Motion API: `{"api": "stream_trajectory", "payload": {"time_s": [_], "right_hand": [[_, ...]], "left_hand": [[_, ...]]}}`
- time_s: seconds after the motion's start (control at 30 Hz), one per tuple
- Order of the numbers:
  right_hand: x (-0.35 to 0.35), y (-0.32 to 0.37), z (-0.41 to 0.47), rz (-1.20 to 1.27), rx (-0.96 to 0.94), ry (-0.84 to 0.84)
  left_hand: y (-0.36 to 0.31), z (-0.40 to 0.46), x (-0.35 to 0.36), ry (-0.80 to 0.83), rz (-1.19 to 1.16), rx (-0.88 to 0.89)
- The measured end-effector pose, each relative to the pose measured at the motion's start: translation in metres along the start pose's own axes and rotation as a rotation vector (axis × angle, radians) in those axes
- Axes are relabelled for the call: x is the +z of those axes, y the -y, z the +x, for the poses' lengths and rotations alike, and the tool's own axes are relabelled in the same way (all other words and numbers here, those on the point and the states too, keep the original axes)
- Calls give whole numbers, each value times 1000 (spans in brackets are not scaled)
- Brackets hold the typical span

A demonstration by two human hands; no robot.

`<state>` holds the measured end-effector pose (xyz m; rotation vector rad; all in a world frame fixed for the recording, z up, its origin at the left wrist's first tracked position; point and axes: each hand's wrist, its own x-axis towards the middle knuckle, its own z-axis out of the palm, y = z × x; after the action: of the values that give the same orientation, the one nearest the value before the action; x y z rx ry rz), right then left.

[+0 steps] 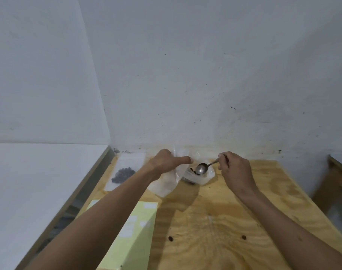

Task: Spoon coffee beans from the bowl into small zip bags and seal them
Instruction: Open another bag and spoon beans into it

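Plywood table (215, 221) has a pale yellow sheet (135, 236) with white labels lying at its near left edge. Further in, the left hand (167, 161) pinches an empty clear zip bag (167, 183) and holds it up off the wood, mouth toward the bowl. Just right of it, the right hand (234, 168) grips a metal spoon (202, 168) by the handle, tipped over a few coffee beans (193, 171) in the clear bowl (200, 177). A filled bag of beans (125, 172) lies flat near the far left corner.
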<state>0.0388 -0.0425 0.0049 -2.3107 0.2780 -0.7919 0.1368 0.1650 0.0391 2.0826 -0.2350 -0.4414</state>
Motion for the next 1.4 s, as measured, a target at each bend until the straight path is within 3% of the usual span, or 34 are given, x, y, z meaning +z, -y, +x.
{"api": "stream_trajectory", "payload": {"time_s": [0.23,0.67,1.1,1.4], "right_hand": [[9,11,0,103,375,-45],[20,15,-10,518,895,-42],[-7,21,1,601,779,-137],[-34,35,22,642,677,-164]], "left_hand": [[-25,2,8,103,-10,180],[-6,-5,-4,164,-2,167],[27,-8,-13,71,42,171],[37,-16,-9,-58,291,247]]}}
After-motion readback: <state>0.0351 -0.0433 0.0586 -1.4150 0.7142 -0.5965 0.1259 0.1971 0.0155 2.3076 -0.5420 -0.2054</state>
